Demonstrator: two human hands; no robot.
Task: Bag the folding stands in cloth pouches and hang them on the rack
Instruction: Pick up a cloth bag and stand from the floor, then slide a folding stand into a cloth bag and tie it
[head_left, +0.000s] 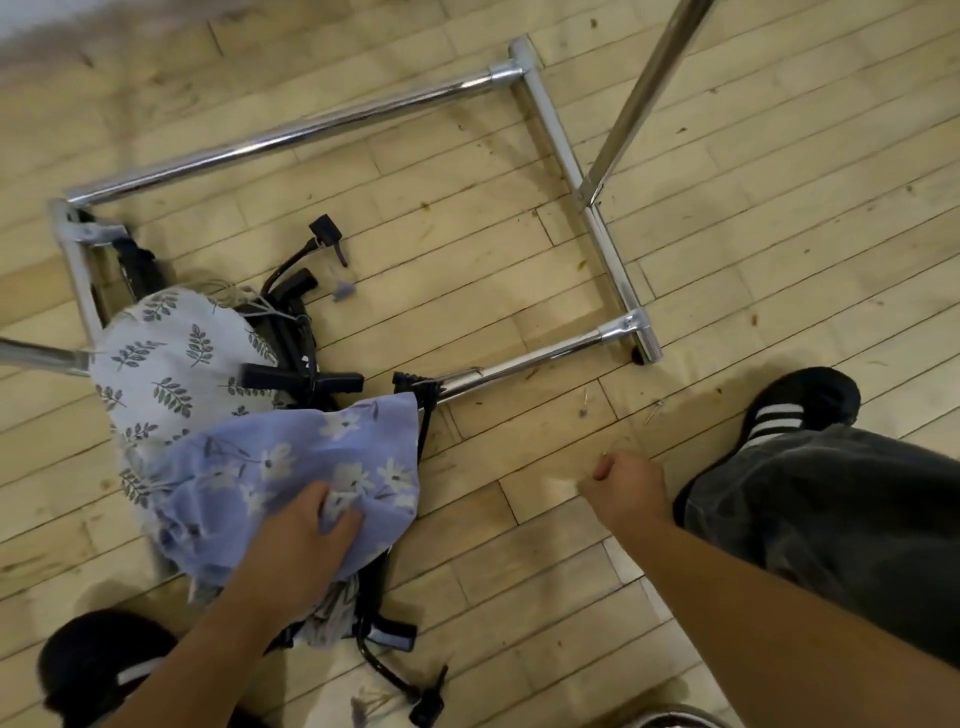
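Head view: the left hand (306, 535) grips the lavender floral pouch (291, 457), fingers curled into the cloth, atop the black folding stands (301, 382) lying on the wooden floor (519, 260) at the chrome rack (322, 124) base. A white leaf-print pouch (166, 364) lies just beside. The right hand (626, 486) hovers fisted, nothing visible in it.

plank floor (519, 260) carries chrome rack base (291, 132); at its left end, folding stands (291, 291) under leaf-print pouch (166, 358) and blue floral pouch (311, 447).
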